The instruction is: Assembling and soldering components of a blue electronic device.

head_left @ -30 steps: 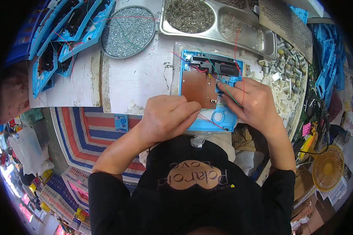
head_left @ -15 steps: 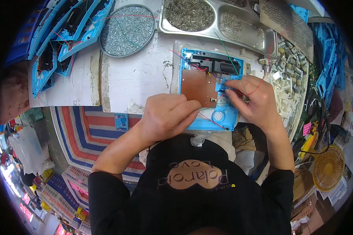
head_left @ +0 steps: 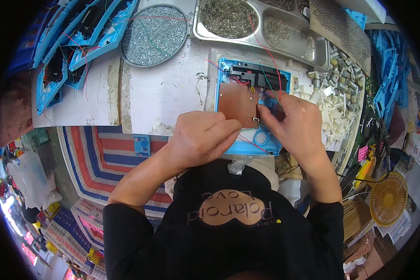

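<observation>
A light blue plastic housing [head_left: 254,148] lies on the worktable with its inside facing up. It holds a brown circuit board [head_left: 238,100] and a black part [head_left: 256,77] along its far edge. My left hand [head_left: 203,137] is closed over the near left corner, fingertips at the board's near edge; what they hold is hidden. My right hand [head_left: 296,123] reaches in from the right, thumb and forefinger bent around the board's right edge; anything between the tips is hidden. A red wire [head_left: 269,49] and a green wire [head_left: 259,63] rise in loops by the right hand.
A round tray of small metal pieces [head_left: 154,35] and a steel compartment tray [head_left: 210,35] stand at the back. White and grey small parts [head_left: 338,93] are heaped at the right. Blue housings [head_left: 95,53] with trailing wires lean at the far left. A yellow basket [head_left: 388,198] is at right.
My right hand has shifted left, its thumb now at the circuit board's edge. The red wire's loop has swung up and leftward. The left hand has stayed almost in place.
</observation>
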Action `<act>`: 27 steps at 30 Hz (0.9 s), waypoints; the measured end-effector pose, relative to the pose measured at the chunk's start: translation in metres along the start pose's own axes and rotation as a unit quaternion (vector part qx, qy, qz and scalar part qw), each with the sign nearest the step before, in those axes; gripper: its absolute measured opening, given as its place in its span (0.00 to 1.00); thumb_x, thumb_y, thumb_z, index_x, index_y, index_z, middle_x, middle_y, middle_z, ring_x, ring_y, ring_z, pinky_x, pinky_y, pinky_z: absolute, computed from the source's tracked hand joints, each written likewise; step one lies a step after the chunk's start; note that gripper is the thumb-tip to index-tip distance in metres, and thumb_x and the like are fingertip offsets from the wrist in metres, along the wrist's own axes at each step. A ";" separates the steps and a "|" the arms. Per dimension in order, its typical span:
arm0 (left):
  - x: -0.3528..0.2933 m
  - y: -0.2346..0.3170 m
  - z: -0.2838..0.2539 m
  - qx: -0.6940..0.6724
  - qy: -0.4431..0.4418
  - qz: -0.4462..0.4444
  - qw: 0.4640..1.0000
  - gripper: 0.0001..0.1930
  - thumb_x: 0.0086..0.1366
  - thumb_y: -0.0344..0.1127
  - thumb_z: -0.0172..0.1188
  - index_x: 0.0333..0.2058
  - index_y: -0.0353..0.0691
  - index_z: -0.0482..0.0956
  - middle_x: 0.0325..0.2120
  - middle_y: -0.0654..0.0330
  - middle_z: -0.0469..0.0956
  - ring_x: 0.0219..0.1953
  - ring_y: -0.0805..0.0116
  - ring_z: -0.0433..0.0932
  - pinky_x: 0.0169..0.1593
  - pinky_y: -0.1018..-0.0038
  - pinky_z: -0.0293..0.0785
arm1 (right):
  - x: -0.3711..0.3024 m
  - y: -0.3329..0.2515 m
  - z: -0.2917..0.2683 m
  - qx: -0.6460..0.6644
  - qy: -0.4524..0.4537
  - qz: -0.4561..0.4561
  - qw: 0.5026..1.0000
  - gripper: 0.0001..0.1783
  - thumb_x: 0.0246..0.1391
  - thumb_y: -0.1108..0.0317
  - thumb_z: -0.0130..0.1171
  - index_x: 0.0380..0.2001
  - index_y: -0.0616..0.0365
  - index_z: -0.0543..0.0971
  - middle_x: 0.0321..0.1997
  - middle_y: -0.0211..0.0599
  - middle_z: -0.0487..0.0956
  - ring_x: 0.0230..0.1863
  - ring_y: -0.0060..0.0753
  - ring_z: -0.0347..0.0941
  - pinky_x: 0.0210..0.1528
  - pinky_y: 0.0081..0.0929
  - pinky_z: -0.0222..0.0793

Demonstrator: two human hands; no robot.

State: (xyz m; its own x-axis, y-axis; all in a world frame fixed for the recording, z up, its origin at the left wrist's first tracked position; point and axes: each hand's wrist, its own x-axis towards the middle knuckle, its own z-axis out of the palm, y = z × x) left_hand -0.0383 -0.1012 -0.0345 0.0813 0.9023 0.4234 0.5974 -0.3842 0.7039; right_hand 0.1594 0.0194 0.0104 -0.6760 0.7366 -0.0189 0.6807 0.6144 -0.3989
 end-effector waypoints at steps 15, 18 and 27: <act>0.051 -0.003 -0.007 0.050 0.095 0.000 0.994 0.16 0.53 0.28 0.70 0.42 0.41 0.81 0.32 0.57 0.76 0.32 0.55 0.78 0.34 0.65 0.73 | -0.023 0.020 -0.001 0.251 0.086 0.029 0.964 0.05 0.51 0.75 0.68 0.32 0.63 0.85 0.22 0.34 0.79 0.19 0.20 0.69 0.23 0.21 0.62; 0.060 -0.001 -0.008 0.086 0.017 -0.024 0.996 0.23 0.52 0.28 0.70 0.48 0.39 0.79 0.47 0.51 0.75 0.48 0.51 0.76 0.51 0.64 0.73 | -0.030 0.024 -0.003 0.290 0.085 0.031 0.953 0.04 0.51 0.76 0.67 0.32 0.63 0.84 0.24 0.30 0.79 0.21 0.16 0.69 0.23 0.19 0.61; 0.046 0.007 0.001 0.115 0.092 -0.008 0.989 0.28 0.49 0.24 0.65 0.53 0.35 0.74 0.53 0.45 0.71 0.52 0.46 0.72 0.53 0.60 0.72 | -0.021 0.024 -0.006 0.298 0.084 -0.003 0.951 0.06 0.48 0.72 0.67 0.27 0.59 0.79 0.23 0.34 0.76 0.20 0.28 0.71 0.23 0.28 0.64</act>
State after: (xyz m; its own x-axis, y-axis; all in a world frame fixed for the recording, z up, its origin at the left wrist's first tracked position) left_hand -0.0300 -0.0618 -0.0107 -0.0630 0.8490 0.5247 0.7653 -0.2964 0.5714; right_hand 0.1919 0.0205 0.0061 -0.5909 0.7991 0.1109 0.3619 0.3854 -0.8488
